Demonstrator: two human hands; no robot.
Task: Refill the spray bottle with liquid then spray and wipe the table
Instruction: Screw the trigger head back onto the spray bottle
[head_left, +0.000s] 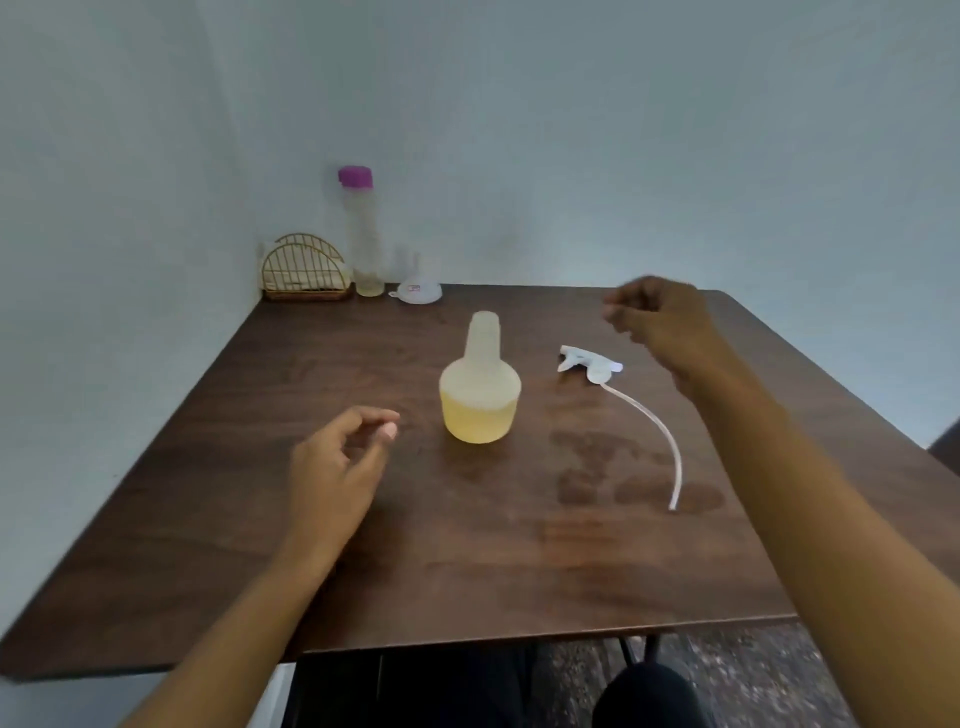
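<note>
The translucent spray bottle (479, 382) stands uncapped in the middle of the brown table (363, 545), its lower part holding yellow liquid. Its white spray head (589, 362) lies on the table to the right, with the long dip tube (660, 431) curving toward me. My left hand (340, 457) hovers left of the bottle, fingers loosely curled, holding nothing. Above and beyond the spray head my right hand (657, 317) is raised with loosely curled fingers, also holding nothing. A tall clear bottle with a purple cap (363, 234) stands at the back left, nearly drained.
A gold wire napkin holder (305, 270) sits in the back left corner against the wall. A white funnel (418, 292) lies beside the tall bottle. Wet marks darken the table near the dip tube. The table's front edge is close to my knees.
</note>
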